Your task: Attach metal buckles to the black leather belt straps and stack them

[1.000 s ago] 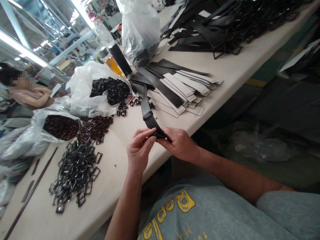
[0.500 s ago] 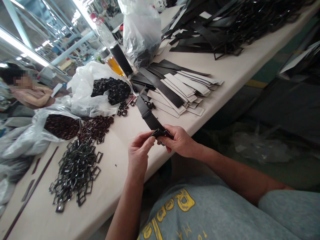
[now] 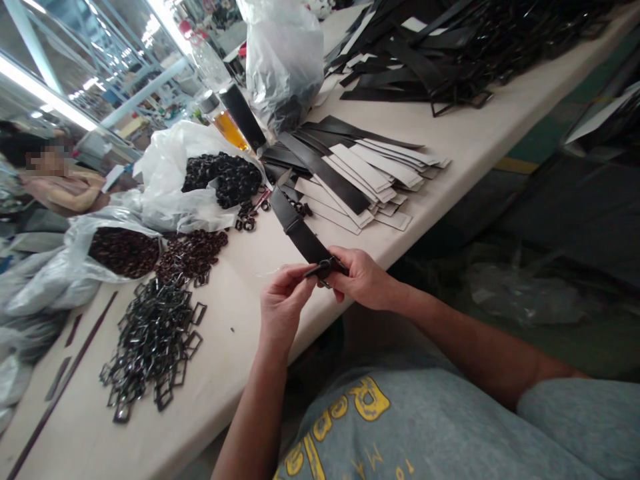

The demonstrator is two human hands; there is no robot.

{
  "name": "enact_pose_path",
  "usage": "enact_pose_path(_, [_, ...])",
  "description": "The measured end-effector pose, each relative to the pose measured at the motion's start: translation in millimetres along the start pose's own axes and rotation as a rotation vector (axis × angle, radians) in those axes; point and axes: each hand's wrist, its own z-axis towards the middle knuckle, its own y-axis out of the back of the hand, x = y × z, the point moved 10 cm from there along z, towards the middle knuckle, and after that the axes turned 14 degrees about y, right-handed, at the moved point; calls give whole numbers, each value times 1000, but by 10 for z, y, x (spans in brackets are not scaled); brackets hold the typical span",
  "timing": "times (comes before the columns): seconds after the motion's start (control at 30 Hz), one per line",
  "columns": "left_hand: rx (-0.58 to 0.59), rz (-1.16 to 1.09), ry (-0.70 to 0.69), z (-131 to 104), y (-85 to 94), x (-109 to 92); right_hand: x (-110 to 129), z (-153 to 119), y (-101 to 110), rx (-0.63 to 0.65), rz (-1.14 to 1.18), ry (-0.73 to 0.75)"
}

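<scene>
A black strap (image 3: 306, 241) slants from the table toward me, with a narrow band across it partway along. My right hand (image 3: 369, 280) is closed around its near end, where a dark metal buckle (image 3: 326, 283) partly shows. The thumb and fingers of my left hand (image 3: 284, 305) pinch a small dark piece at that same end, perhaps the strap's folded tip. Fingers hide much of the buckle. Past the strap's far end lie loose black rings (image 3: 265, 205) and flat black strips with pale backs (image 3: 357, 170).
Rectangular metal buckles (image 3: 150, 347) are heaped at the left, beside brown loops (image 3: 187, 257). Behind stand open plastic bags (image 3: 173, 150), a bottle of amber liquid (image 3: 227, 127) and a tall plastic bag (image 3: 285, 60). More straps (image 3: 395, 83) fill the back right. A person (image 3: 63, 177) sits far left.
My left hand has shifted slightly right with its pinched piece, which now lies flatter and closer to the buckle. The right hand still grips the strap's near end.
</scene>
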Motion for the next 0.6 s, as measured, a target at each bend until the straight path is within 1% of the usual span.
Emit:
enact_pose_path(0.07, [-6, 135, -91, -32, -9, -96, 25, -12, 3, 58, -39, 0])
enact_pose_path(0.13, [-4, 261, -139, -66, -30, -167, 70, -34, -17, 116, -60, 7])
enact_pose_path(0.17, [11, 307, -144, -80, -51, -189, 94, -47, -31, 132, -53, 11])
enact_pose_path(0.23, [65, 334, -113, -92, -101, -196, 124, -70, -33, 105, -18, 17])
enact_pose_path(0.3, [122, 287, -26, -86, -150, -148, 126, -89, -10, 32, 1, 24])
enact_pose_path(0.37, [136, 205, 65, -76, -177, -79, 114, -106, 16, -33, -20, 34])
enact_pose_path(0.43, [105, 132, 114, -65, -183, -25, 134, -109, 34, -61, -75, 69])
enact_pose_path(0.53, [14, 46, 92, -35, -145, -20, 242, -101, 90, -96, -164, 154])
enact_pose_path(0.6, [-26, -61, 88, 17, -101, -24, 326, -101, 118, -114, -194, 202])
